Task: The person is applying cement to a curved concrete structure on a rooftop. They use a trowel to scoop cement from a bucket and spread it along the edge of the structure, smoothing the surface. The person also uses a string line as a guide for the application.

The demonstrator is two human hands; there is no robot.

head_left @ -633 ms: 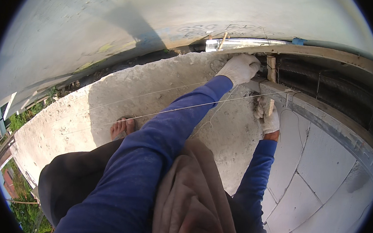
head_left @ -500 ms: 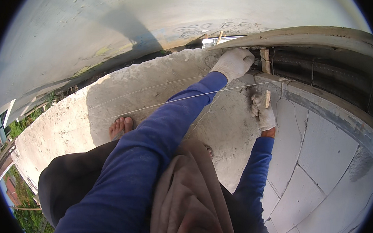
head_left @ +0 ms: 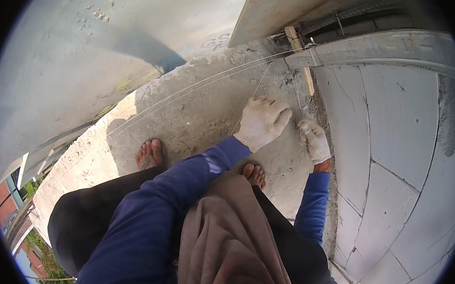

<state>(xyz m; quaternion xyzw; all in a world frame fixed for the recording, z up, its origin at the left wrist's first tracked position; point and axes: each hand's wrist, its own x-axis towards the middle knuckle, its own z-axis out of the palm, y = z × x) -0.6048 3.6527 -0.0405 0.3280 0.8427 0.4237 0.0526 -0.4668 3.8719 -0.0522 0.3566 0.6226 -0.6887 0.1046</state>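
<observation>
My left hand, in a white knit glove, hovers over the concrete ledge with its fingers curled closed. A thin string runs down to that hand and shows again beyond it; whether the fingers grip it is hidden. To its right, close to the block wall, my gloved right hand pinches the lower end of a hanging cord. That cord drops from the end of a grey metal beam. Just under the beam, beside the cord, a small wooden piece stands upright.
Two pale lines stretch leftward over the rough concrete ledge from the beam's end. A wooden strip rises behind the beam. Light blocks form the wall on the right. My sandalled feet rest on the ledge; greenery shows beyond its left end.
My left hand has come back from the beam's end toward me, down near my right hand. My right hand stays low by the wall. The view has turned, so the beam appears higher.
</observation>
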